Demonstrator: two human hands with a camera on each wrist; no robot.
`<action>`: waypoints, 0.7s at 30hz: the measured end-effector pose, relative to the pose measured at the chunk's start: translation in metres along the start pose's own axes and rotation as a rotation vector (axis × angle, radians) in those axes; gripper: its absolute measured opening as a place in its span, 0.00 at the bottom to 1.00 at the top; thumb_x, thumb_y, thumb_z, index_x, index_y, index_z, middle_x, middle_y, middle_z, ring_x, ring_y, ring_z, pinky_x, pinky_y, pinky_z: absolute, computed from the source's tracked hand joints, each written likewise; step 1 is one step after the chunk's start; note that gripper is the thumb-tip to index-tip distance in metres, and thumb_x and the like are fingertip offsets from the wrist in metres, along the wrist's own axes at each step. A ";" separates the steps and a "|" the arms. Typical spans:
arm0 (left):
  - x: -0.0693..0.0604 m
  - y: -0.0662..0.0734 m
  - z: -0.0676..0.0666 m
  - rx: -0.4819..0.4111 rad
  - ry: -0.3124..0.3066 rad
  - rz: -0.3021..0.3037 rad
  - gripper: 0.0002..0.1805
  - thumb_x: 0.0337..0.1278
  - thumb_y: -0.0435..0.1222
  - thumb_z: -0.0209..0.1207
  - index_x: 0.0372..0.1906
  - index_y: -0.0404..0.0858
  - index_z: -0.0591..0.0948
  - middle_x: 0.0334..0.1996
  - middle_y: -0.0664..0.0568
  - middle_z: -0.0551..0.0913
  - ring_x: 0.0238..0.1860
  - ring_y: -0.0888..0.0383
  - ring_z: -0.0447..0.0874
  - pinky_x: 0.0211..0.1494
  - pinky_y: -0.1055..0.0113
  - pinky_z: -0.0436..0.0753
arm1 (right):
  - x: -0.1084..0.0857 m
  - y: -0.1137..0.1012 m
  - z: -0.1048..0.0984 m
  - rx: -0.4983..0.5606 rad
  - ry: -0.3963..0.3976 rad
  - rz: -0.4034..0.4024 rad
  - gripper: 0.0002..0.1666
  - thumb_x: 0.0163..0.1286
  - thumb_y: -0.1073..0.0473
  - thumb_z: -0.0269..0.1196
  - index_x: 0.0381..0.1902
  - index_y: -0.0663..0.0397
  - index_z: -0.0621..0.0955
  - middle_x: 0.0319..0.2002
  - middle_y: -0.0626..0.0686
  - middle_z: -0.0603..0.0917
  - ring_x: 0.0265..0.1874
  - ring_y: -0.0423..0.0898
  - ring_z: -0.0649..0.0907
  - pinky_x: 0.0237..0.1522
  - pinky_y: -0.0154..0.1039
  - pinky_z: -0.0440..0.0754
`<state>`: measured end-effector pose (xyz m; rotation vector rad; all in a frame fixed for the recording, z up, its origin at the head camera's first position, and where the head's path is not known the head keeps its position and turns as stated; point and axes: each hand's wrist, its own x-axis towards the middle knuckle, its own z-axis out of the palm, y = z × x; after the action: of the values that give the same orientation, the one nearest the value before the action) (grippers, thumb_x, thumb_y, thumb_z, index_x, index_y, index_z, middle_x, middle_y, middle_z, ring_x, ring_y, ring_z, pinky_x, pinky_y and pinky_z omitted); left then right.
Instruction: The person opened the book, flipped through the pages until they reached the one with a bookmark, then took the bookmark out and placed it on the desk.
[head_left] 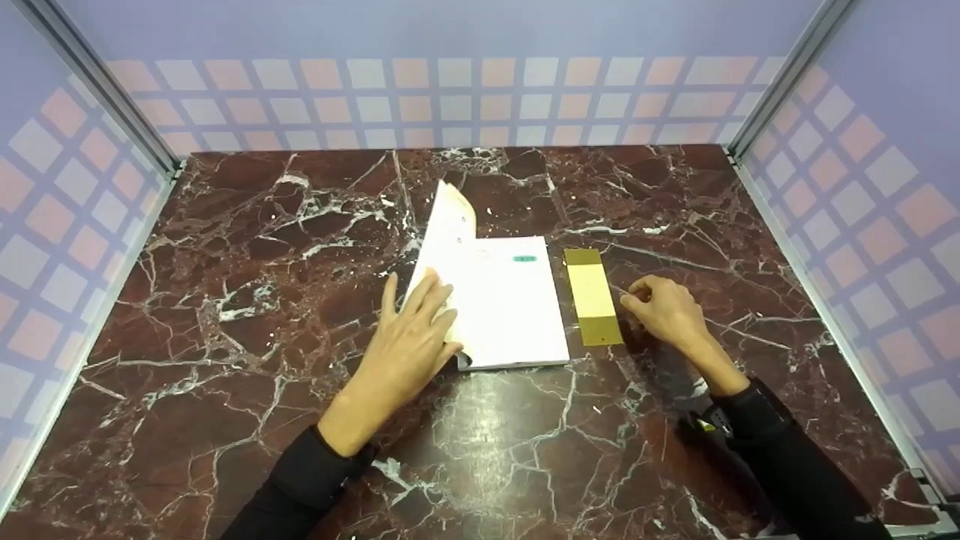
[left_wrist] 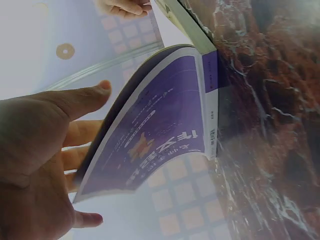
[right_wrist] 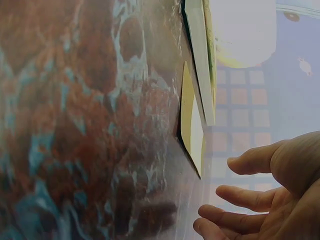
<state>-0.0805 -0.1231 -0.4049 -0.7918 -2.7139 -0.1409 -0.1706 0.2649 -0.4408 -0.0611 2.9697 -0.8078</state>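
A book (head_left: 517,307) lies on the table with its front cover (left_wrist: 145,125) raised on the left; the cover's purple outside shows in the left wrist view. My left hand (head_left: 409,337) is at the raised cover, its fingers fairly straight against the inner side, partly hidden behind the cover in the left wrist view. To the right of the book lies a flat yellow strip (head_left: 591,292) with darker ends, perhaps a bookmark. Just right of that strip, my right hand (head_left: 667,307) hovers with loosely bent fingers and holds nothing.
The dark red marbled table (head_left: 262,315) has pale veins. Pale walls (head_left: 480,75) with printed squares enclose its back and sides, joined by metal corner posts (head_left: 787,75). Small print and a green mark (head_left: 525,259) show on the book's page.
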 end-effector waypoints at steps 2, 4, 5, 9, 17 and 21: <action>0.003 0.002 -0.002 0.003 0.007 0.005 0.24 0.63 0.48 0.68 0.55 0.35 0.84 0.73 0.38 0.70 0.78 0.40 0.58 0.78 0.29 0.48 | 0.001 0.000 -0.002 0.001 -0.001 -0.002 0.23 0.72 0.50 0.64 0.55 0.62 0.84 0.48 0.63 0.87 0.45 0.62 0.85 0.49 0.69 0.80; 0.006 0.003 -0.003 -0.004 0.028 0.015 0.23 0.63 0.48 0.67 0.54 0.36 0.84 0.75 0.38 0.67 0.79 0.39 0.56 0.78 0.30 0.48 | 0.002 0.000 -0.003 -0.002 0.002 -0.008 0.23 0.72 0.50 0.64 0.55 0.63 0.83 0.51 0.66 0.86 0.47 0.64 0.85 0.50 0.69 0.80; 0.007 0.004 -0.004 -0.012 0.037 0.019 0.23 0.63 0.49 0.67 0.54 0.36 0.84 0.76 0.38 0.65 0.79 0.39 0.55 0.79 0.30 0.47 | 0.002 0.000 -0.004 -0.001 0.004 -0.015 0.24 0.72 0.50 0.65 0.56 0.64 0.83 0.52 0.67 0.85 0.48 0.65 0.84 0.51 0.69 0.80; 0.012 0.008 -0.006 -0.042 0.069 0.044 0.24 0.63 0.48 0.67 0.57 0.38 0.82 0.78 0.39 0.60 0.79 0.37 0.51 0.79 0.32 0.46 | 0.003 0.000 -0.008 0.002 0.006 -0.063 0.26 0.73 0.53 0.66 0.58 0.69 0.81 0.58 0.71 0.82 0.54 0.70 0.81 0.55 0.69 0.78; 0.019 0.011 -0.008 -0.115 0.081 0.094 0.37 0.66 0.49 0.65 0.75 0.40 0.70 0.80 0.37 0.53 0.79 0.35 0.51 0.79 0.36 0.53 | 0.005 0.005 -0.017 0.000 -0.044 -0.171 0.31 0.74 0.56 0.65 0.65 0.75 0.75 0.66 0.76 0.73 0.67 0.75 0.69 0.71 0.70 0.61; 0.018 0.010 -0.009 -0.176 0.061 0.098 0.40 0.68 0.51 0.63 0.78 0.41 0.66 0.80 0.36 0.53 0.80 0.36 0.49 0.79 0.37 0.54 | 0.006 0.007 -0.022 -0.012 -0.073 -0.194 0.32 0.75 0.56 0.65 0.67 0.75 0.73 0.69 0.78 0.67 0.70 0.76 0.64 0.74 0.70 0.57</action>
<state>-0.0868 -0.1069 -0.3902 -0.9514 -2.6250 -0.3799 -0.1786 0.2813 -0.4257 -0.3756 2.9322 -0.7886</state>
